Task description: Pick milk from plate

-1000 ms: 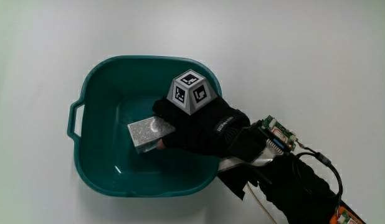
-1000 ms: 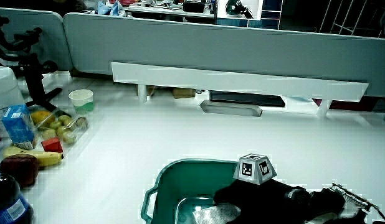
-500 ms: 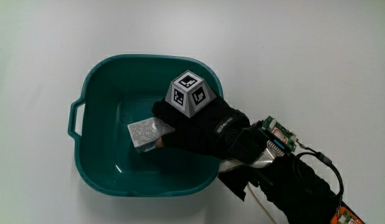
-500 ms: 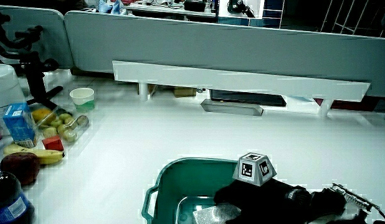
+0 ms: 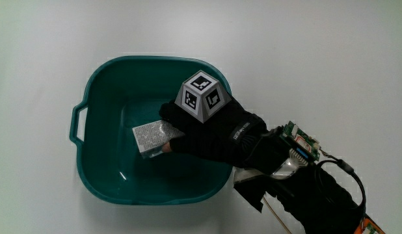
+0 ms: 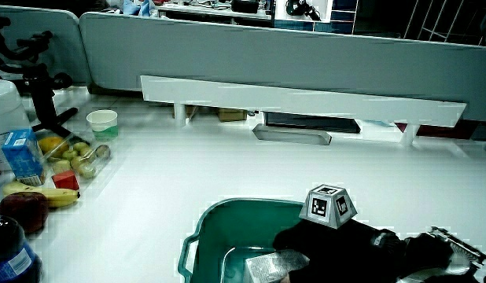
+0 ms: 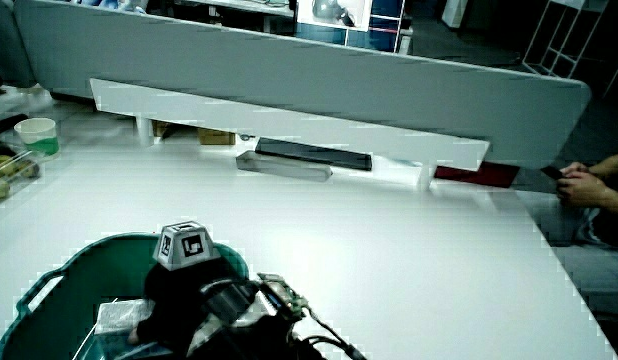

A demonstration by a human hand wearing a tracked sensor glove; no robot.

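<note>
1. I see a teal basin [image 5: 97,91] on the white counter [image 5: 318,58], not a plate; its high walls mean I must reach in from above.
2. The milk carton [image 5: 151,138], grey and speckled, lies inside the basin near its middle, probably tipped on its side.
3. My hand [image 5: 211,130] reaches over the rim nearest the forearm, fingers wrapped around the carton's end, so I judge the grasp set and ready for lifting out.

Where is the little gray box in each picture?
Main view: the gray box lies inside the green tub, gripped by the hand.
Side view: in the tub, beside the hand.
Side view: in the tub, beside the hand.
Shared landmark: the patterned cube.
</note>
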